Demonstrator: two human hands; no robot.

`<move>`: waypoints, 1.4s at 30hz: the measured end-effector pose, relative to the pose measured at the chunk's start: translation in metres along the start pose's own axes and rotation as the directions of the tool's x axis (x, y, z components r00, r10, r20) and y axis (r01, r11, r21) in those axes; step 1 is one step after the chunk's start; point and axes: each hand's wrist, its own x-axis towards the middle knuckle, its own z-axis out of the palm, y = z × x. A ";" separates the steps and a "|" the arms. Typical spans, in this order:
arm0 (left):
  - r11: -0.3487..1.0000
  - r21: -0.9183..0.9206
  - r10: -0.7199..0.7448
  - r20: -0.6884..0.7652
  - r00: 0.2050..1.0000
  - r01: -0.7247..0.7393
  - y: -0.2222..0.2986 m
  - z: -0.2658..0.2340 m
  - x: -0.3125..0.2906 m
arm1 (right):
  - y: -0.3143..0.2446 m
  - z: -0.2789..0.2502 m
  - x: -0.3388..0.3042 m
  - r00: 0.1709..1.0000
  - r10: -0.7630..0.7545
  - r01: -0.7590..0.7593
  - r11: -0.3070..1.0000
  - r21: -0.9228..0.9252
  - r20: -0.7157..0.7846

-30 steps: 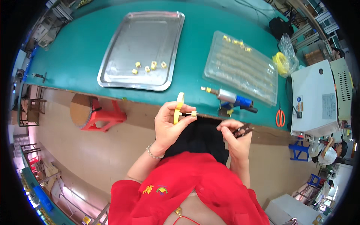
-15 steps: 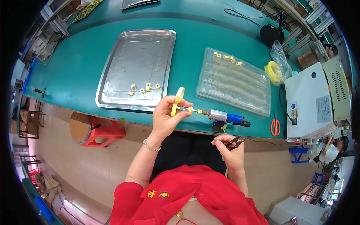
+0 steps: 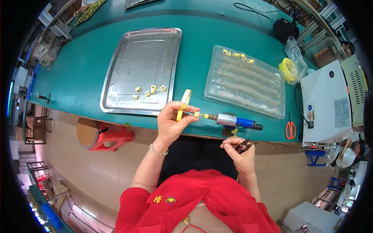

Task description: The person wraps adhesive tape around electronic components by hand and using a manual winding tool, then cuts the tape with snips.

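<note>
My left hand (image 3: 170,122) is at the table's front edge, thumb and fingers pinched on a small yellow-wrapped coil (image 3: 196,114). A ring of yellow tape (image 3: 186,99) hangs around its fingers. The coil sits at the tip of a thin shaft, with another bit of yellow (image 3: 206,116) further along it. That shaft comes out of a silver-and-blue cylindrical tool (image 3: 244,123) lying sideways on a dark mount. Below the tool, my right hand (image 3: 241,154) is closed around dark tweezers (image 3: 243,146), their tips pointing up and away from the coil.
A metal tray (image 3: 142,35) with several small yellow coils stands at the left. Right of it lies a clear plastic box (image 3: 244,81) with several coils on top. Orange-handled scissors (image 3: 290,129), a yellow roll (image 3: 287,70) and a white machine (image 3: 326,105) are further right. A red stool (image 3: 112,138) stands below.
The view has shifted slightly, so things at the right appear further right. Both hands keep nearly the same pose, and the tweezers look turned a little.
</note>
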 end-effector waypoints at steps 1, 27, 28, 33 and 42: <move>1.000 0.005 -0.004 0.004 1.000 0.004 0.000 -0.001 0.000 | 0.000 0.000 0.000 1.000 0.002 -0.002 1.000 0.006 -0.003; 0.893 -0.270 -0.320 0.185 0.929 0.361 0.042 0.016 -0.081 | -0.048 0.037 0.012 0.927 -0.244 0.345 0.853 -0.391 0.287; 0.885 -0.273 -0.326 0.216 0.920 0.378 0.042 0.019 -0.084 | -0.051 0.039 0.015 0.916 -0.231 0.356 0.843 -0.403 0.327; 0.892 -0.245 -0.305 0.297 0.905 0.381 0.039 0.024 -0.096 | -0.064 0.049 0.014 0.861 -0.165 0.411 0.783 -0.467 0.481; 0.869 -0.252 -0.331 0.343 0.879 0.425 0.039 0.028 -0.100 | -0.063 0.058 0.009 0.770 -0.368 0.636 0.507 -0.582 0.521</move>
